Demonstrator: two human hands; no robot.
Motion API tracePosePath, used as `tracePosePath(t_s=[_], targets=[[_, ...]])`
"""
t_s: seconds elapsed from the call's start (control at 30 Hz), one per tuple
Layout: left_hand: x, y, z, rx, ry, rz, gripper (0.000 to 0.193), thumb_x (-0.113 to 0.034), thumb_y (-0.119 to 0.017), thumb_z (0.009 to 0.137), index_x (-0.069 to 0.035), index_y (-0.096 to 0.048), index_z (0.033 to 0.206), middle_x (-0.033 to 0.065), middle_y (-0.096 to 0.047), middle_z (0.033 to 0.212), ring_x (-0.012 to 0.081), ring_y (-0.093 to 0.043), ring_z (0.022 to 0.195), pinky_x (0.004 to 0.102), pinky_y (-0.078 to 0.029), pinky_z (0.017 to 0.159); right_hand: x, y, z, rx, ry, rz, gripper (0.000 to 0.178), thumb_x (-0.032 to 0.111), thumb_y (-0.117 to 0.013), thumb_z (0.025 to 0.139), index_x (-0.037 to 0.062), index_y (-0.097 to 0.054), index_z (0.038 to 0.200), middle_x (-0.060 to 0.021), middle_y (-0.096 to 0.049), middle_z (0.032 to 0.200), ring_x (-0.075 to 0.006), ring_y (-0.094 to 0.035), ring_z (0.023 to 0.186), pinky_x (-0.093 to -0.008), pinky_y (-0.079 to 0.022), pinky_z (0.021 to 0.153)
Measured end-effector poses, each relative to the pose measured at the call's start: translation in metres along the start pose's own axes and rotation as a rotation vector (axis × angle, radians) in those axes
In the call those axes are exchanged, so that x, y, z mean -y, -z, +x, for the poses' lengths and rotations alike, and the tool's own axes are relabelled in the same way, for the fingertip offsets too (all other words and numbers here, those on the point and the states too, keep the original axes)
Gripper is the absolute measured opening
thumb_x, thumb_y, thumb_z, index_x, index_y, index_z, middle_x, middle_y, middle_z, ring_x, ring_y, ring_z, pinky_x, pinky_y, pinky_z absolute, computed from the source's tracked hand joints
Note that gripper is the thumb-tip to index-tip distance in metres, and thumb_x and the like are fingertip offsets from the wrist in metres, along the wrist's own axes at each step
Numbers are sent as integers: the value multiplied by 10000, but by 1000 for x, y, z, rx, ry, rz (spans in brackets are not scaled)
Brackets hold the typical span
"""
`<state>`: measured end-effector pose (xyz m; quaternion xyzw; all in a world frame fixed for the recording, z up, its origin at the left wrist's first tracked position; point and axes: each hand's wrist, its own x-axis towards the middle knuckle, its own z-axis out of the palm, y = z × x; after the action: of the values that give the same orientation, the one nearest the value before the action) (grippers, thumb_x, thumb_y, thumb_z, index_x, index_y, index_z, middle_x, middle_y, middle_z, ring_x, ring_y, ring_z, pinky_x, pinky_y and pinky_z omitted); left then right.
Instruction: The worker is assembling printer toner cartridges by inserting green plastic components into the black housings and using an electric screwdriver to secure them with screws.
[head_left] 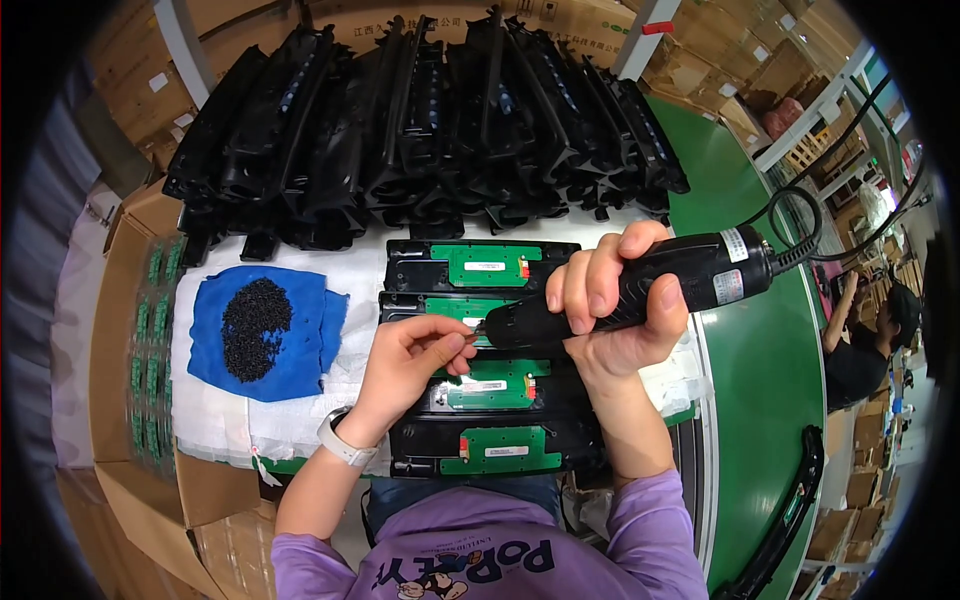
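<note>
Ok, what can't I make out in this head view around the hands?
Head view: anything pinched in the left hand; too small, partly covered by the hand itself.
Head view: second green board from the top; partly hidden by the left hand and black power tool.
Head view: single shapes among the black pieces; too small.
Head view: cable's far end; lost toward the dark rim.

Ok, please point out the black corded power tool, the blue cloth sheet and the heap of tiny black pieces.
Black corded power tool (698, 272), head view: rear housing.
Blue cloth sheet (308, 345), head view: bare right part.
Heap of tiny black pieces (247, 325), head view: its middle.
</note>
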<state>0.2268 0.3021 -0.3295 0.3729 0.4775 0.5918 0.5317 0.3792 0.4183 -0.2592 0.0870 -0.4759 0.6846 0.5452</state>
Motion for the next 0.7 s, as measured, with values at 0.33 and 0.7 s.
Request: tracePosePath(t_s=[0.33,0.7], targets=[[1,-3,2,-35,81,77,129,7,-629,809,48,-628,931,114,-661,836,142,-635,643,237,-512,593,-1,4,2,-131,5,93,281,290,-494,880,44,-445,1007,-53,-472,604,-154,-449,446,-328,-437,514],[-7,4,1,-320,-342,741,66,-30,-616,801,17,-642,838,99,-635,759,151,-580,588,232,-445,543,-3,18,-1,-6,-317,-497,286,169,-612,768,0,-450,933,-51,-470,556,-132,-424,416,-262,-371,420]])
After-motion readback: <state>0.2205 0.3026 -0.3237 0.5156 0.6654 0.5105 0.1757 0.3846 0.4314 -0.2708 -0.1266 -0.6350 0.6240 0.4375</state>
